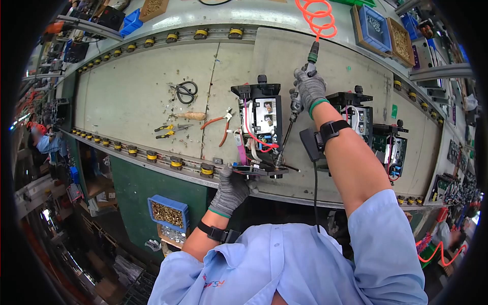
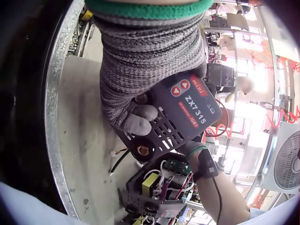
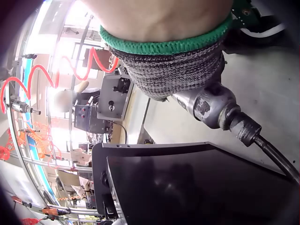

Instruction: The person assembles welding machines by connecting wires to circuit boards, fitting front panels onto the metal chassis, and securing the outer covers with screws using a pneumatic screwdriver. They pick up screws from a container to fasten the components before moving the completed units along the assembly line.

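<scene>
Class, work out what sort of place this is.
Probably a factory assembly line: unfinished electrical units sit along the workbench, a coiled orange hose runs to the tool in the right hand, and a blue bin holds brass-coloured parts.

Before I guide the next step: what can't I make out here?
Right grip: fingertips hidden behind the glove, right wrist view.
Tool shaft: tip cut off by right edge, right wrist view; seating too small, head view.
Panel: partly covered by left grip, left wrist view.

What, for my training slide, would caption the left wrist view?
Gloved left hand grips a dark panel marked ZX7315.
</scene>
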A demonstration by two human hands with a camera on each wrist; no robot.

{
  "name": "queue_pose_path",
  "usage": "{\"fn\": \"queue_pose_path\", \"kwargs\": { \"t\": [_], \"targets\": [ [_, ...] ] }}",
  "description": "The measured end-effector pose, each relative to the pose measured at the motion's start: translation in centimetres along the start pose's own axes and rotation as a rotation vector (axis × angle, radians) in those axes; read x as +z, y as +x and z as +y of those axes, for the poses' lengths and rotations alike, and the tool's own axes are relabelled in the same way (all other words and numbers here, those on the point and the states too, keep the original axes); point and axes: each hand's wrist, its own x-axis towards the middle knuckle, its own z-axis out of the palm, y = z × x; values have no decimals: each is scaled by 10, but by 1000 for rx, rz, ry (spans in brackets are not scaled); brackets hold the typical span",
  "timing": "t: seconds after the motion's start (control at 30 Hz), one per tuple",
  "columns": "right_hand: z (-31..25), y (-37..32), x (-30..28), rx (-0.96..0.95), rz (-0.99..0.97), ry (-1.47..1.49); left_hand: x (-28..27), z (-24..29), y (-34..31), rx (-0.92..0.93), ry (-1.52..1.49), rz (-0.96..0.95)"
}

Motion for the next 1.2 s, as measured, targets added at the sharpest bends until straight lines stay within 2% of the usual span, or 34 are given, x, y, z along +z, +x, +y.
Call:
{"fn": "queue_pose_path", "kwargs": {
  "t": [0.13, 0.2, 0.27, 0.33, 0.53, 0.6, 0.77, 0.9, 1.03, 1.1, 1.17, 1.2],
  "targets": [
    [8, 7, 0, 15, -58, 41, -3, -8, 4, 66, -70, 101],
    [18, 13, 3, 20, -67, 33, -1, -8, 0, 54, -90, 110],
    [27, 14, 7, 32, -4, -125, 0, -8, -1, 43, -110, 120],
    [29, 11, 6, 51, 1, -115, -5, -7, 0, 30, -138, 87],
    [25, 6, 7, 92, -19, -113, 0, -5, 0, 35, -112, 143],
    [24, 8, 8, 112, -27, -102, 3, -5, 0, 48, -113, 131],
    [24, 12, 9, -1, -63, -122, -3, -5, 3, 29, -114, 72],
    [10, 0, 8, 47, -100, -83, -12, -8, 4, 23, -152, 23],
    [7, -3, 8, -13, -74, -160, -6, -11, 4, 59, -130, 76],
    [6, 2, 5, -57, -39, -210, -4, -10, 3, 37, -126, 37],
    [1, 11, 4, -265, 38, -424, -1, -7, 6, 23, -112, -23],
    [-4, 17, 4, -328, 124, -451, -1, -8, 7, 16, -54, 12]
  ]
}}
